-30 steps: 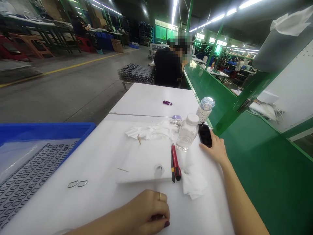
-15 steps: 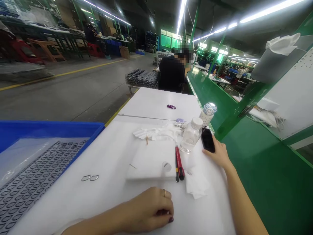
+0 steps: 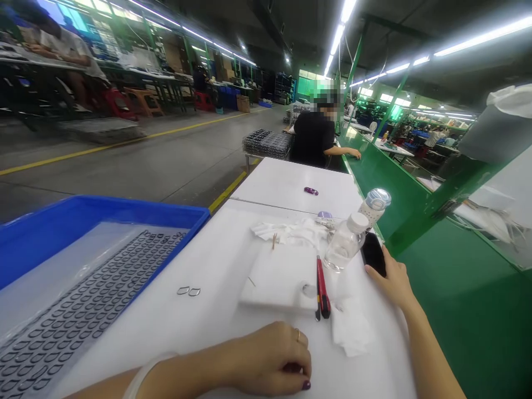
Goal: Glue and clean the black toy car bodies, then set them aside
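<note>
My left hand (image 3: 276,357), with a ring on one finger, rests curled on the white table near its front edge; what its fingers hold, if anything, is hidden. On the right, my right hand (image 3: 390,280) grips the lower edge of a black phone (image 3: 373,254) lying at the table's edge. Between them are a red cutter (image 3: 322,288) and a white pad (image 3: 278,280) bearing a small clear cap (image 3: 308,289). Toothpicks (image 3: 274,241) stand at the pad's back edge. Two D-shaped rings (image 3: 188,291) lie to the left.
A blue tray (image 3: 124,206) with rows of black-edged pieces is at left. Behind the cutter stand a clear bottle (image 3: 346,244) and a dotted bottle (image 3: 374,208). A green partition (image 3: 465,288) runs along the right. A person in black (image 3: 313,136) sits ahead.
The view has turned left, so the table and both hands appear farther right. The person ahead now has an arm stretched onto the green ledge. My hands keep nearly the same poses.
</note>
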Demonstrator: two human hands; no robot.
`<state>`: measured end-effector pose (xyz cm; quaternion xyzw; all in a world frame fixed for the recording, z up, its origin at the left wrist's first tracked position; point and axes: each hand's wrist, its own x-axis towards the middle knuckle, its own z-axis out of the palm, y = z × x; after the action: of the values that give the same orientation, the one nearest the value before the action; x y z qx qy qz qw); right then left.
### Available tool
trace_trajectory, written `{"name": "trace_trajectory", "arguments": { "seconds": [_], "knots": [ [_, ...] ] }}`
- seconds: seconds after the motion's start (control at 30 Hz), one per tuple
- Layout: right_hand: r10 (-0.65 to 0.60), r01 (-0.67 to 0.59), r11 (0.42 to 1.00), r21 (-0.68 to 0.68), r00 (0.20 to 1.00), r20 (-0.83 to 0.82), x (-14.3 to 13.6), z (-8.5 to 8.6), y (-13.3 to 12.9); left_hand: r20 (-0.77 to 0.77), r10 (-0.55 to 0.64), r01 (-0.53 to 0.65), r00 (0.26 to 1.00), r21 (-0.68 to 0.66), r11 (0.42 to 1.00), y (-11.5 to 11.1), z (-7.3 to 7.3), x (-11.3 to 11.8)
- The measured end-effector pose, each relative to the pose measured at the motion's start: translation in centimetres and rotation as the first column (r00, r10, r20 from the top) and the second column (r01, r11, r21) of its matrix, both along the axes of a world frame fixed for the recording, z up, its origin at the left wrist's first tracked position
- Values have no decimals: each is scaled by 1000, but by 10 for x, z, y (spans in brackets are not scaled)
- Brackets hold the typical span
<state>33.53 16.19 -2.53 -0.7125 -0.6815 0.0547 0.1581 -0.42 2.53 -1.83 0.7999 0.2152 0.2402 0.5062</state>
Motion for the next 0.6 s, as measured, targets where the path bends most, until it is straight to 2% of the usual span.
{"name": "trace_trajectory", "arguments": {
  "seconds": [0.1, 0.6],
  "knots": [
    [4, -4, 999, 36, 1000, 1, 1, -4, 1, 12, 10, -10, 1000, 9, 1000, 0, -1, 0],
    [-19, 19, 1000, 4, 1000, -5, 0, -2, -1, 12, 4, -4, 1000, 18, 1000, 1, 2, 0]
  ]
}}
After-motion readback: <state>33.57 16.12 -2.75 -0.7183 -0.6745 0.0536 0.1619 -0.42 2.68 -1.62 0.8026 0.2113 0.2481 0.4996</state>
